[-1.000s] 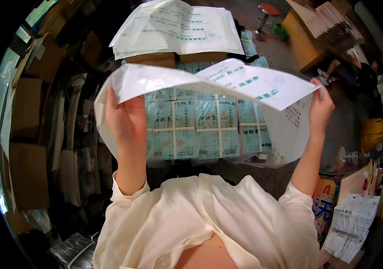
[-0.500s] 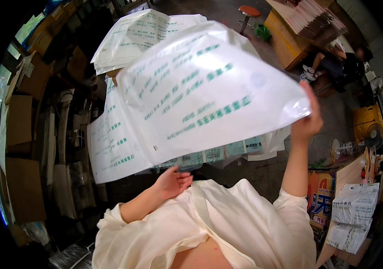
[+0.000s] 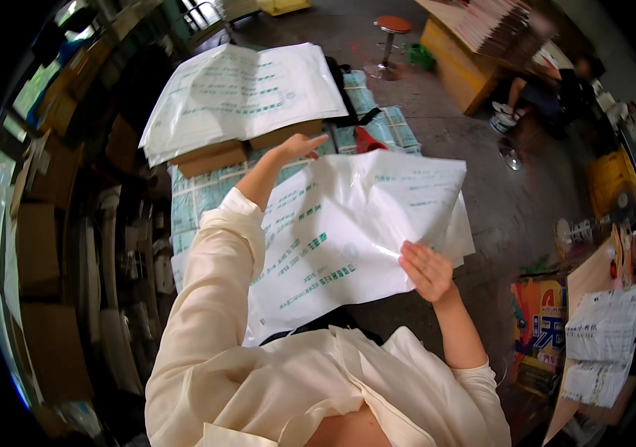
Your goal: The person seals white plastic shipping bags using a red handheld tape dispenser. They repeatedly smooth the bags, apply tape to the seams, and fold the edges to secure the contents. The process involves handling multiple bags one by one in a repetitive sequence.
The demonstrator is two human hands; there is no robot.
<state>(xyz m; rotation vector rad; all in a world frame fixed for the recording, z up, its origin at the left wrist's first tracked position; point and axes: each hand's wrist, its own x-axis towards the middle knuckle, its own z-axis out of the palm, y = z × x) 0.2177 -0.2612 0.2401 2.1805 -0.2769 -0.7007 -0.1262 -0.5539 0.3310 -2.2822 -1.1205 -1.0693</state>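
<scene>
A large white plastic bag (image 3: 333, 223) with green print lies creased over the pile in front of me. My right hand (image 3: 428, 272) rests on its near right edge, fingers stretched and lying against the plastic; its thumb is hidden. Past the bag's far left edge, my left hand (image 3: 297, 147) reaches forward with the fingers extended and nothing seen in them. Just beyond it, several more white printed bags (image 3: 243, 86) lie stacked on brown cardboard boxes (image 3: 210, 158). A red object (image 3: 368, 140) of unclear kind sits right of my left hand.
Strapped green-white bundles (image 3: 206, 195) lie under the bags and boxes. Further off are a red-topped stool (image 3: 392, 24), a green bin (image 3: 420, 56) and a wooden desk (image 3: 458, 63) with a seated person. Cardboard stands along the left; a printed carton (image 3: 540, 335) is at right.
The raised white bag has come down onto the pile. My right hand moved down and left from its corner. My left hand swung forward from near my body toward the boxes.
</scene>
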